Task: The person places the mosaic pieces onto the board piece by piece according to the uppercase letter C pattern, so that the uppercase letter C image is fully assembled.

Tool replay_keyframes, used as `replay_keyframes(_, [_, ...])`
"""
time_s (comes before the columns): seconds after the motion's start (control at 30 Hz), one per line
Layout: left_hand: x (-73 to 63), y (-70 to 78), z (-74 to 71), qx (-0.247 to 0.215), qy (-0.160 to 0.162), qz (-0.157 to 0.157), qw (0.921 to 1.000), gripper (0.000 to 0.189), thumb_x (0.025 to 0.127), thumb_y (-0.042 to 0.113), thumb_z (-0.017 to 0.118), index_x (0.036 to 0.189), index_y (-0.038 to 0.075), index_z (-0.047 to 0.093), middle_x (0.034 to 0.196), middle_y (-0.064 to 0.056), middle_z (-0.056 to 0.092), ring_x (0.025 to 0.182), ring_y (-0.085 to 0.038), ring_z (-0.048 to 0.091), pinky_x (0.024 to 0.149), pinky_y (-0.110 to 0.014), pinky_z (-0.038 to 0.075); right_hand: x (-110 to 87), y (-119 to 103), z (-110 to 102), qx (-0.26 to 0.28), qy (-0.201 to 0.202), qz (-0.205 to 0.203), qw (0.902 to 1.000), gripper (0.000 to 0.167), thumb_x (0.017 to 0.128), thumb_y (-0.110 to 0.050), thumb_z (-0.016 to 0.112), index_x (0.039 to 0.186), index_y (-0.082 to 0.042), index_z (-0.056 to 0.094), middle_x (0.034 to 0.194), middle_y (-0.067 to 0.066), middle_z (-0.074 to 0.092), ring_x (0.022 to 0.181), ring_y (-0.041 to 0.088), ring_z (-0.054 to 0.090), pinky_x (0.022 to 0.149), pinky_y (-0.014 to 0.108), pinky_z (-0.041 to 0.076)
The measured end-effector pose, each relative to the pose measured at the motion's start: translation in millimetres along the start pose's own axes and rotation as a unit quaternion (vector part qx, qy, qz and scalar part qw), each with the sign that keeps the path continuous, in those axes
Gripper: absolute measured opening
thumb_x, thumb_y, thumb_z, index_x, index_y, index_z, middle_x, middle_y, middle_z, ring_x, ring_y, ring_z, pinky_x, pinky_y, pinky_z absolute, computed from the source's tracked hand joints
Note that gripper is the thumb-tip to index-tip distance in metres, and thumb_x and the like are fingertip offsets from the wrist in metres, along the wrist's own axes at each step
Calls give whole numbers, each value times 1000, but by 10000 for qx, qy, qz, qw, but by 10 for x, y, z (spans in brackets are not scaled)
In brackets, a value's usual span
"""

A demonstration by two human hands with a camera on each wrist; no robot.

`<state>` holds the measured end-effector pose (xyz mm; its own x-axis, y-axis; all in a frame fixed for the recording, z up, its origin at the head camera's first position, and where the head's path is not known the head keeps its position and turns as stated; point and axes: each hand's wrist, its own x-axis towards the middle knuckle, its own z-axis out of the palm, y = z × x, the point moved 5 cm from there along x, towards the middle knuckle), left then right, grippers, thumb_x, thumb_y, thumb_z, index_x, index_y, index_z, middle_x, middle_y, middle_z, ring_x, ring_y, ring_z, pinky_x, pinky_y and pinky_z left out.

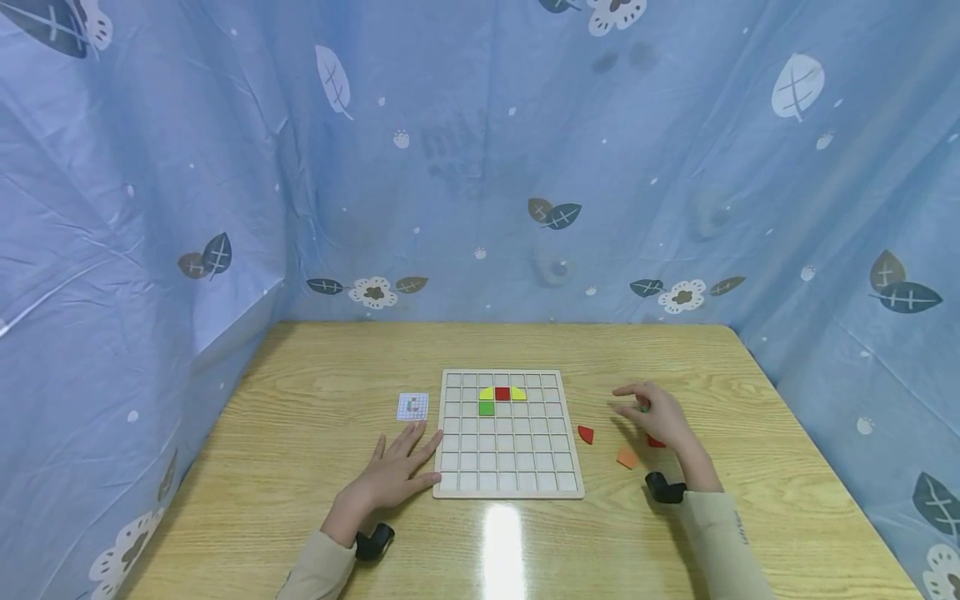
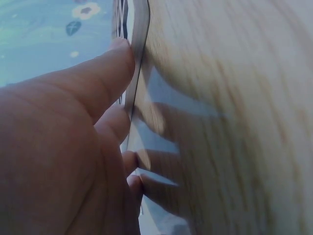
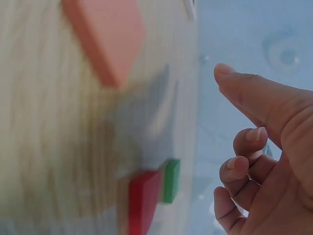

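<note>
My left hand (image 1: 393, 477) lies with spread fingers at the lower left edge of a square wooden grid board (image 1: 460, 495), its thumb and index fingertips right at the rim. Up close in the left wrist view, the thumb (image 2: 110, 66) touches the board's side. Over the table right of the board hovers my right hand (image 1: 660, 417), index finger and thumb apart, the other fingers bent. Below it lie a green piece (image 3: 171, 181) and a red piece (image 3: 143, 203), partly hidden by the hand in the head view. Nearby are an orange piece (image 1: 627, 458) and a red quarter-round piece (image 1: 586, 434).
Set in the board's upper cells are a red square (image 1: 502, 394), a green square (image 1: 487, 408) and two yellow quarter-rounds (image 1: 518, 394). A small printed pattern card (image 1: 412, 407) lies left of the board. Behind the wooden table (image 1: 360, 350) hangs a blue patterned curtain (image 1: 480, 167).
</note>
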<state>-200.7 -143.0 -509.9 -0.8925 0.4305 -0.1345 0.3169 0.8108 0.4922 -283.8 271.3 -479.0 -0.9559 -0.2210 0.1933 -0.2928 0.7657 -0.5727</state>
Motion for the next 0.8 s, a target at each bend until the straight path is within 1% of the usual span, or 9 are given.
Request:
replay_keyframes(0.1, [3,-1,2,-42,-12,-3,10000,64,93,46,48,147,20,26,155,-14,14,142,-34,6,109,-62,-3,-29,83,-23,-45,-24,125,9999,27,84,-17,68,108,-6,67,77,4,51,64,14,34,54,27,29])
replay_keyframes(0.23, [9,-25,29,-74,48,48,9999,65,93,47,47,148,21,25,155,-15,14,142,-35,7,109,-62,-3,-72,170,-48,-36,-131,349,9993,28,85,-20,68,110,-6,67,75,3,46,63,16,33,54,27,28])
replay_keyframes(0.37, [10,-38,41,-97,79,71,9999,65,93,48,46,148,21,25,155,-15,14,142,-35,7,109,-63,-3,-115,236,-80,-13,-229,511,9984,30,86,-22,67,112,-6,66,75,6,44,62,16,33,53,27,28])
replay_keyframes(0.5, [4,-5,9,-59,14,47,10000,64,94,45,48,147,19,26,154,-15,14,142,-36,7,109,-63,-2,-148,304,-120,-12,-266,660,9975,33,86,-26,67,113,-7,65,88,11,54,70,18,38,57,28,32])
replay_keyframes(0.57, [-2,14,-8,17,-29,8,10000,63,94,44,48,147,19,26,155,-15,14,142,-35,7,109,-62,-1,-158,340,-138,21,-302,733,9969,34,86,-27,67,114,-8,65,92,12,55,72,19,40,59,30,33])
replay_keyframes(0.63, [-3,21,-14,64,-48,-13,10000,63,94,45,47,148,19,26,155,-14,13,142,-35,7,109,-62,-1,-164,374,-157,1,-332,775,9964,35,86,-26,67,115,-8,65,95,12,56,75,19,42,60,30,34])
replay_keyframes(0.8, [0,26,-18,76,-37,-62,9999,63,94,46,47,148,21,25,155,-13,13,143,-34,6,110,-62,-1,-165,461,-202,-199,-384,756,9962,36,86,-22,67,118,-6,63,91,10,56,75,19,44,60,30,36])
